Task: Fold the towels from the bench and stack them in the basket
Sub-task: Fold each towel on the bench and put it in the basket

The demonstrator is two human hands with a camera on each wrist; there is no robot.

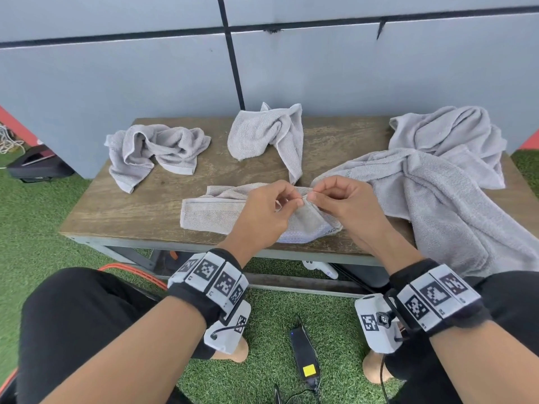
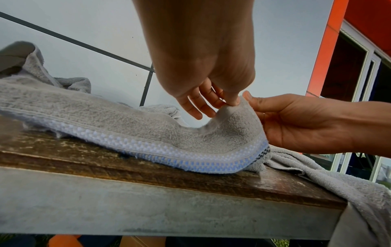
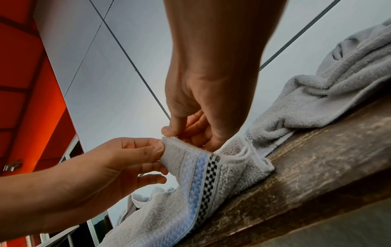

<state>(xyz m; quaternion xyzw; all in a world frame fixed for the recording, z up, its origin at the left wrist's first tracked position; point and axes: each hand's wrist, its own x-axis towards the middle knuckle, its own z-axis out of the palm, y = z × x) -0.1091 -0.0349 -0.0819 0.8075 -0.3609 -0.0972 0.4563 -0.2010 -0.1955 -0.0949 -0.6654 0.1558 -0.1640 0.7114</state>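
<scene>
Wrist bands with square markers sit nearest on both forearms, black device (image 1: 304,355) on the grass below between the knees. Left hand (image 1: 262,212) and right hand (image 1: 342,204) meet over the near edge of the table (image 1: 140,211), fingertips almost touching. Both pinch the same raised corner of the towel (image 1: 215,211), thumb against forefinger, other fingers loosely curled. Left wrist view: left thumb presses the corner peak, towel (image 2: 118,127) lifts into a hump under it, right hand (image 2: 296,123) grips the same peak from the other side. Right wrist view: right hand (image 3: 203,117) pinches the top of the corner from above, left hand (image 3: 118,160) holds the hem just beside it; towel (image 3: 190,180) shows white, blue and black checked stripes along the edge. Rest of that towel lies flat on the table, stretching away to the left of the left hand, striped hem at the table's front edge. Big towel (image 1: 446,199) bunched just right of the right hand, hangs over the table front. Crumpled towel (image 1: 268,135) beyond the hands, its tail reaching close to the fingers. Fourth towel (image 1: 154,153) heaped well left of the left hand, far side. Grey panel wall (image 1: 116,83) behind the table
</scene>
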